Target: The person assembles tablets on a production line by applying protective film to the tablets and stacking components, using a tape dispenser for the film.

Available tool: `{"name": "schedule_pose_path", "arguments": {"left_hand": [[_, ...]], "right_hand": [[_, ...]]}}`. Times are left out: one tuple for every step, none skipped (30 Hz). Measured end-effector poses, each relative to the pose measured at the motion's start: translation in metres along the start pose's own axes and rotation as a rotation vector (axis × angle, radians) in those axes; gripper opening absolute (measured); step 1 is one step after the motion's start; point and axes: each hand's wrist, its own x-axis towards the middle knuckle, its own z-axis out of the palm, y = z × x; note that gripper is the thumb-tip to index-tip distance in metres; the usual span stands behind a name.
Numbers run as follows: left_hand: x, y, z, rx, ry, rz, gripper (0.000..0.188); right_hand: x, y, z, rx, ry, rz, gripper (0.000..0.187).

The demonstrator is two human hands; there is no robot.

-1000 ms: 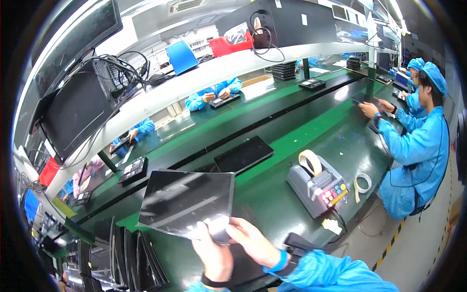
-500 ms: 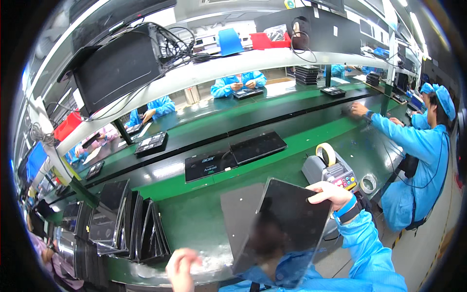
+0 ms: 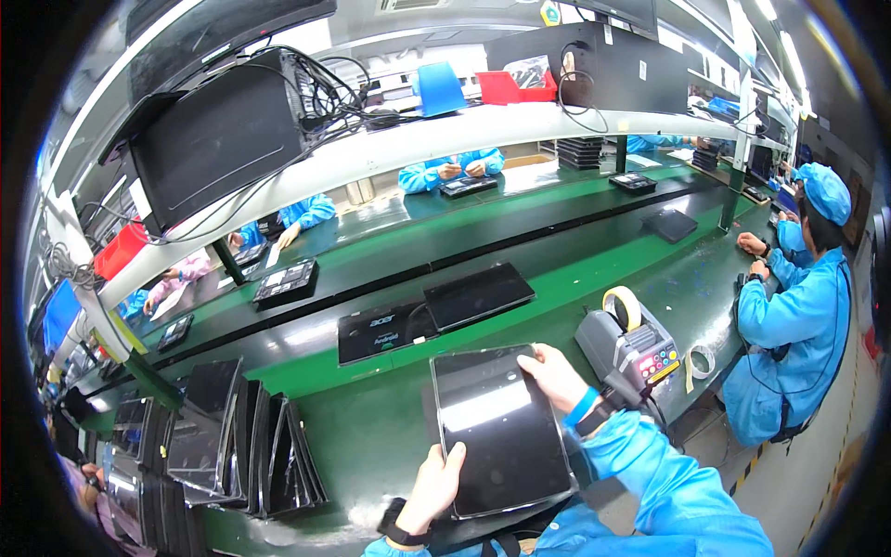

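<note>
A glossy black tablet [image 3: 506, 446] with a clear edge is held up in front of me, screen towards me, reflecting a bright light. My left hand [image 3: 434, 485] grips its lower left edge, thumb on the glass. At the top right corner my right hand [image 3: 557, 379] pinches it, thumb on the front. The fingers behind the tablet are hidden. A dark flat sheet [image 3: 429, 408] shows slightly past its left side. Beyond, a tablet with a lit screen [image 3: 382, 339] lies beside a dark-screened tablet [image 3: 478, 297] on the green bench.
A tape dispenser [image 3: 626, 343] stands to the right, near a loose tape roll [image 3: 700, 362]. Several black tablets [image 3: 206, 422] lean in a row at left. A co-worker in blue [image 3: 789, 311] sits at the right. A white shelf beam [image 3: 390, 148] crosses above the bench.
My left hand, empty before, has taken hold of the tablet's left edge. The tablet has turned more upright and moved left. At right, the co-worker's arm has drawn back, leaving a dark tablet on the bench.
</note>
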Motion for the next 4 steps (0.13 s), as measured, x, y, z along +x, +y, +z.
{"name": "schedule_pose_path", "arguments": {"left_hand": [[0.002,0.007,-0.002,0.502,0.082,0.047,0.046],[0.004,0.014,-0.004,1.004,0.158,0.101,0.051],[0.006,0.021,-0.005,1.019,0.322,0.189,0.056],[0.011,0.02,-0.016,1.094,0.353,0.156,0.056]], "right_hand": [[0.002,0.006,0.008,0.034,0.052,-0.04,0.027],[0.002,0.011,0.011,0.066,0.11,-0.078,0.027],[0.018,0.06,0.005,-0.023,0.183,-0.205,0.037],[0.019,0.063,0.005,-0.021,0.184,-0.196,0.037]]}}
